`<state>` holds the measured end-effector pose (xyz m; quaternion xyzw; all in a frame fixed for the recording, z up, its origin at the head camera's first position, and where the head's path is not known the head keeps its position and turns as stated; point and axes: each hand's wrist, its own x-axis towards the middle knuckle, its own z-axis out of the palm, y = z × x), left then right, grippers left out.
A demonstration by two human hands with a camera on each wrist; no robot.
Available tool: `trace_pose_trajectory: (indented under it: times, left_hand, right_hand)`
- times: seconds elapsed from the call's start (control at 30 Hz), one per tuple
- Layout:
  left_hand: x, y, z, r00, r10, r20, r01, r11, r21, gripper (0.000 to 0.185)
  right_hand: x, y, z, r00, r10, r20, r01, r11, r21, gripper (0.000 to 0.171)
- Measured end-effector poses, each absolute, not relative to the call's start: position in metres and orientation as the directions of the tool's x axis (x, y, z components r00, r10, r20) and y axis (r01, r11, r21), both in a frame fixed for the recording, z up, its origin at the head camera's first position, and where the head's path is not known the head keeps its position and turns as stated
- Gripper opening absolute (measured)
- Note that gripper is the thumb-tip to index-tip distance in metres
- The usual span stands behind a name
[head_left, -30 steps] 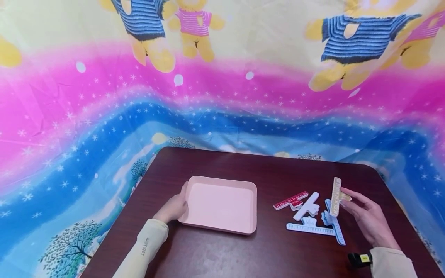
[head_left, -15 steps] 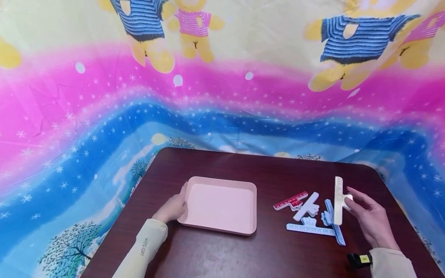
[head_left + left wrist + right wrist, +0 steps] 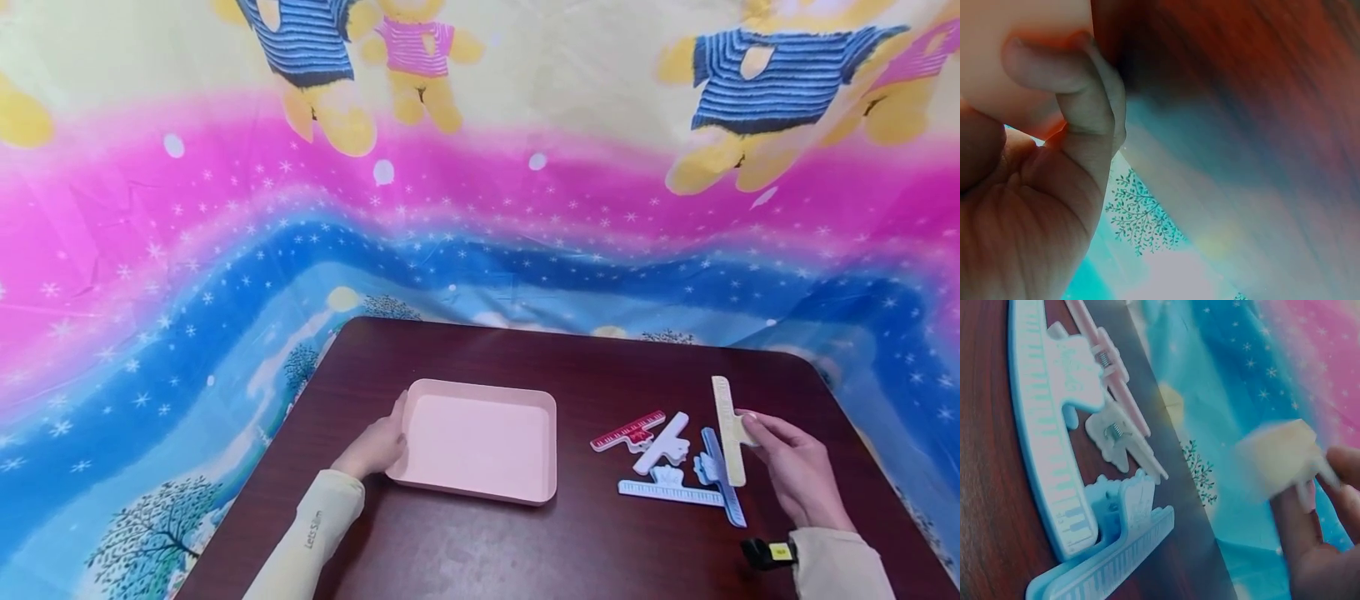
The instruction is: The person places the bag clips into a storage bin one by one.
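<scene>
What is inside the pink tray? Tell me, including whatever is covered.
Inside the pink tray, only its own bare pink surface shows. The left hand covers part of its left side, so that bit cannot be seen.

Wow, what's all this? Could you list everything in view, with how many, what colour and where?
Tray: one, pink, on the table
Red clip: one, red, right of the tray
White clip: one, white, beside the red one
Crosswise clip: one, light blue, below the white one in the head view
Lengthwise clip: one, blue, at the crosswise clip's right end
Held clip: one, pale yellow, in the right hand
Table: one, dark reddish-brown, underneath
Printed cloth: multicoloured, behind the table
Band: one, black with yellow label, at the right cuff
Sleeves: two, cream
Left hand: one, bare, holding the tray's left edge
Right hand: one, bare, pinching the held clip
</scene>
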<state>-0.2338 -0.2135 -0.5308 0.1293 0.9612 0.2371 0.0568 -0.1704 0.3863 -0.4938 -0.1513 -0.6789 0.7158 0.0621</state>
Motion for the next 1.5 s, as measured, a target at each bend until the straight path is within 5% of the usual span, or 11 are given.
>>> trace_pose_trajectory:
  times: [0.17, 0.43, 0.73, 1.1, 1.37, 1.5]
  left_hand:
    - [-0.234, -0.211, -0.530, -0.959, 0.279, -0.046, 0.227, 0.855, 0.466, 0.074]
    - [-0.234, -0.206, -0.532, -0.957, 0.287, -0.048, 0.235, 0.859, 0.455, 0.074]
    - [-0.235, -0.200, -0.532, -0.955, 0.292, -0.053, 0.235, 0.855, 0.462, 0.074]
    - [-0.234, -0.191, -0.533, -0.948, 0.316, -0.024, 0.269, 0.844, 0.463, 0.076]
    - [-0.232, -0.187, -0.530, -0.948, 0.316, -0.033, 0.266, 0.847, 0.461, 0.075]
    - [-0.231, -0.186, -0.529, -0.948, 0.314, -0.043, 0.261, 0.850, 0.457, 0.075]
  right_hand:
    - [-0.170, 0.382, -0.490, -0.926, 0.347, -0.151, 0.153, -0.021, -0.988, 0.012]
    - [-0.171, 0.373, -0.484, -0.966, 0.218, -0.138, 0.121, -0.088, -0.989, 0.012]
    - [-0.174, 0.361, -0.474, -0.941, 0.294, -0.169, 0.202, 0.086, -0.976, 0.009]
    - [-0.175, 0.350, -0.470, -0.951, 0.268, -0.152, 0.155, -0.009, -0.988, 0.016]
    - [-0.178, 0.342, -0.467, -0.949, 0.277, -0.152, 0.217, 0.220, -0.951, 0.018]
    - [-0.181, 0.336, -0.468, -0.958, 0.247, -0.143, 0.202, 0.231, -0.952, 0.022]
